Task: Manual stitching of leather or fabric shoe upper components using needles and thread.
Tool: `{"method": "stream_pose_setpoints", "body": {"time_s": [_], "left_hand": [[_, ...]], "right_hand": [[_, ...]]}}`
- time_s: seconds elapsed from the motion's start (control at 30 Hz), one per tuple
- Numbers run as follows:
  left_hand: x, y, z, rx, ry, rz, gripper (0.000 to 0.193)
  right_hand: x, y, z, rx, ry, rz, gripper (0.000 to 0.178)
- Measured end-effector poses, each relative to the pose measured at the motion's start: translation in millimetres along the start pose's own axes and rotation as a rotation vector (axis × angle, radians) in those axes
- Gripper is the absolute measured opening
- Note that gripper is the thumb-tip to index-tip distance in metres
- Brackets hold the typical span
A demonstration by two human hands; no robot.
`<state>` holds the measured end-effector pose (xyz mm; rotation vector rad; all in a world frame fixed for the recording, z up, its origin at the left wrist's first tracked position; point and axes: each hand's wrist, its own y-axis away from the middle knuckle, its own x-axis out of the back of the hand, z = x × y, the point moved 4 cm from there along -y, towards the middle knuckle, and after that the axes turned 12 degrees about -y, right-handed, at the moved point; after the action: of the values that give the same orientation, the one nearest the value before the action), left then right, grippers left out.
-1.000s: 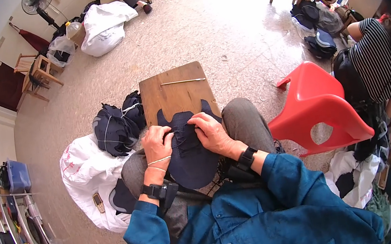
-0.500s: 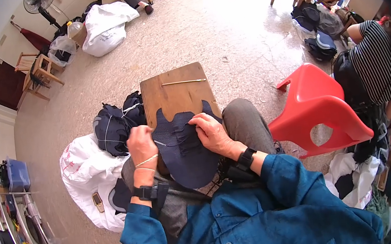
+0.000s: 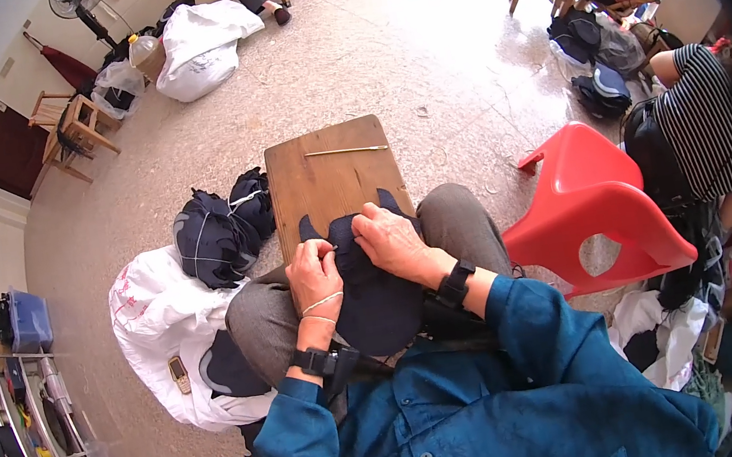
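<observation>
A dark navy fabric piece (image 3: 379,311) with two horn-like tips lies over my lap and the near end of a wooden board (image 3: 336,181). My right hand (image 3: 395,248) is closed on its upper part, thumb and fingers pinching the cloth. Beside it, my left hand (image 3: 314,278) is closed in a pinch at the fabric's upper left; what its fingertips hold is too small to make out. A slender pale rod (image 3: 346,151) lies across the far part of the board.
Tied dark fabric bundles (image 3: 215,236) and a white sack (image 3: 151,329) with a phone (image 3: 179,374) lie to my left. A red plastic chair (image 3: 601,205) stands at my right, a person in a striped top (image 3: 708,120) beyond it. Far left is a wooden chair (image 3: 76,129).
My left hand has moved right and inward, close to my right hand. The pale strand seen beside it earlier no longer shows. My right hand has shifted slightly left and up.
</observation>
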<state>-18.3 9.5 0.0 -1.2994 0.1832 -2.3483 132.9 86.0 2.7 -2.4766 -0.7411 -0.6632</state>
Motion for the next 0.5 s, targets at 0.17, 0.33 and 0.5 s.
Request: {"method": "stream_pose_setpoints", "body": {"time_s": [0.17,0.33,0.5], "left_hand": [[-3.6,4.8,-3.0,0.014,0.074,0.048,0.013],[2.7,7.8,0.3,-0.097,0.008,0.114,0.011],[19.3,4.6,27.7,-0.106,-0.148,0.059,0.011]], "right_hand": [[18.2,1.4,18.7,-0.054,-0.309,0.132,0.007],[42.5,22.6,13.1,-0.026,-0.248,0.059,0.009],[39.6,28.2,8.8,-0.037,-0.185,-0.013,0.009]]}}
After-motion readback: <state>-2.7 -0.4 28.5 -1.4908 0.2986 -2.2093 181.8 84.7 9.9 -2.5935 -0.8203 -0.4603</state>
